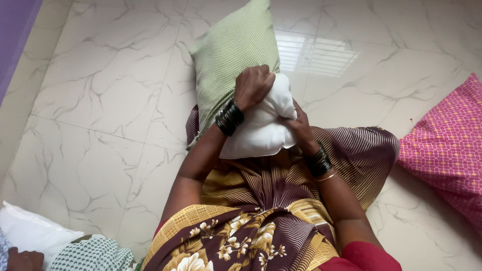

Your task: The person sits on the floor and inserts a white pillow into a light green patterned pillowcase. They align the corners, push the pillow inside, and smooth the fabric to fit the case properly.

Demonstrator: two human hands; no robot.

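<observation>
Draped over her lap, a brown floral sari (251, 236) sits below both hands: left hand (252, 85) and right hand (297, 123) clench a white pillow (261, 128), stuffing it into a green pillowcase (228, 55). Next, I'd judge, the cover needs pulling down over the exposed end.

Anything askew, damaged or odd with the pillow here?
Only partly covered: the white pillow bulges bare out of the green checked fabric cover, bunched where the left hand and right hand squeeze it. No tears or spills visible.
</observation>
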